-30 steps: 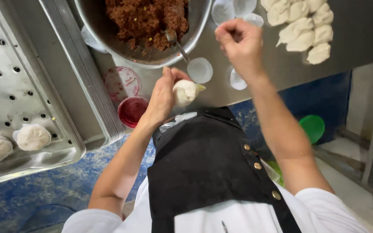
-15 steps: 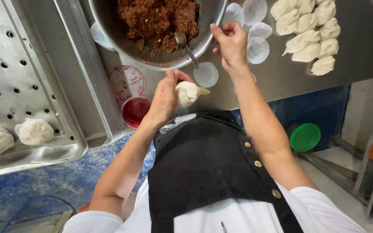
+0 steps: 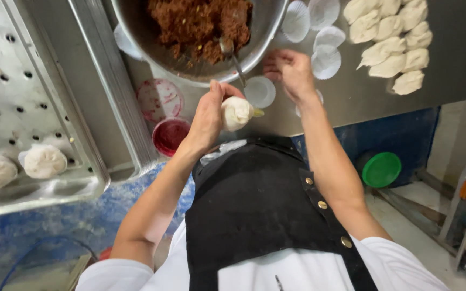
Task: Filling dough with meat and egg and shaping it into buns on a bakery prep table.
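Steel worktop [image 3: 449, 59] seen from above, over a blue floor [image 3: 55, 215], with the person's black apron [image 3: 260, 199] filling the lower centre. The left hand [image 3: 208, 116] is closed around a filled white bun [image 3: 235, 112], fingers wrapped behind it and thumb on top, held just above the worktop's near edge; a small pale tip juts from the bun's right side. The right hand [image 3: 292, 70] hovers palm down, fingers loosely curled, over the worktop to the right of the bun; whether it holds anything cannot be told. It is nearest a round white paper liner [image 3: 260, 91], which lies between the two hands. More fluted liners [image 3: 324, 37] lie beyond the right hand. A large metal bowl [image 3: 265, 32] of brown minced filling [image 3: 200, 24] stands just beyond both hands, with a spoon [image 3: 232, 56] resting in it, handle towards the person. Raw dough pieces [image 3: 389, 43] are grouped at far right. A small red dish [image 3: 169, 134] and a round lid [image 3: 159, 99] sit to the left of the left hand. At far left, a perforated tray [image 3: 6, 81] carries two finished buns [image 3: 43, 160]. A green lid [image 3: 381, 170] lies on the floor at right.
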